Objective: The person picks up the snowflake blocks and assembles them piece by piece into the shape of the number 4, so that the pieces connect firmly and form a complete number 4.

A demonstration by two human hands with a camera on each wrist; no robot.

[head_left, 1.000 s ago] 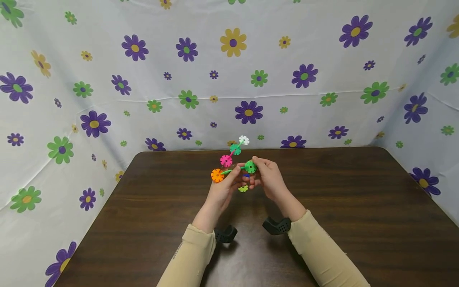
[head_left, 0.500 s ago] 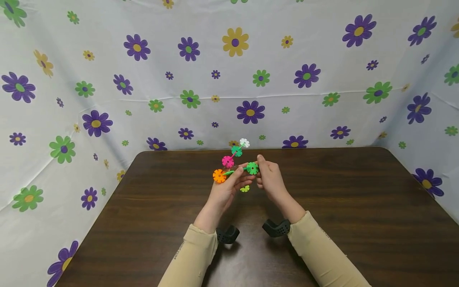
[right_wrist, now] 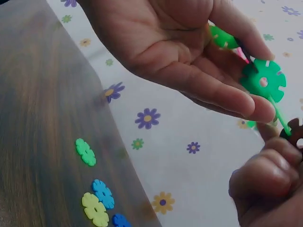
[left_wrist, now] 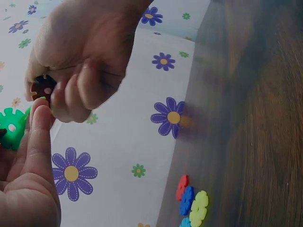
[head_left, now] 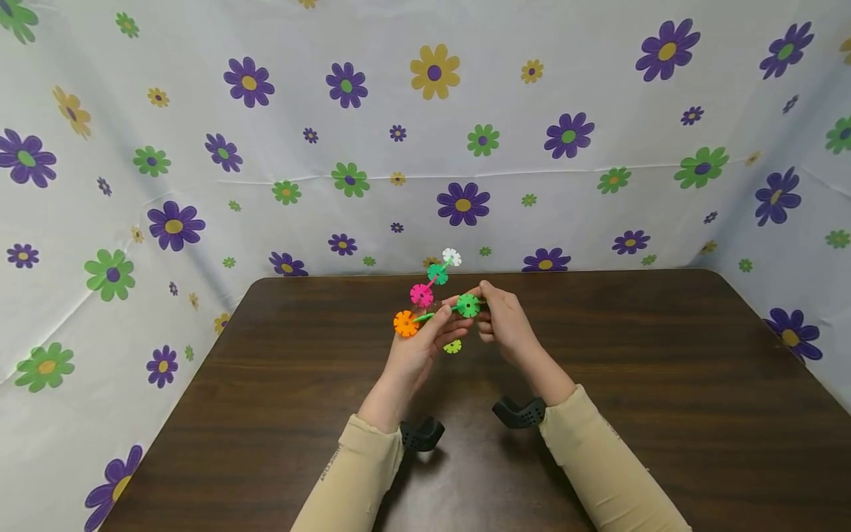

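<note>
My left hand (head_left: 419, 351) holds a chain of linked, notched flower-shaped plastic discs, pinched between thumb and fingers. An orange disc (head_left: 405, 323) sits by the thumb's base. From near it, a pink disc (head_left: 422, 295), a teal disc (head_left: 437, 274) and a white disc (head_left: 452, 257) rise in a slanting row. Beyond the thumb tip is a bright green disc (head_left: 468, 305). My right hand (head_left: 510, 325) pinches a dark brown disc (right_wrist: 294, 133), joined through a thin edge-on green piece (right_wrist: 280, 114) to the chain. Fingers partly cover these joints.
Loose discs lie on the dark wooden table (head_left: 631, 369) behind my hands: yellow (right_wrist: 95, 209), green (right_wrist: 85, 152), blue (right_wrist: 102, 193) and red (left_wrist: 182, 187). My hands mostly hide them in the head view. A flower-patterned cloth (head_left: 292, 222) stands behind the table.
My right fingers have moved off the green disc, slightly right of it, and curled in. The left hand keeps its hold on the chain. A blue disc below is now hidden.
</note>
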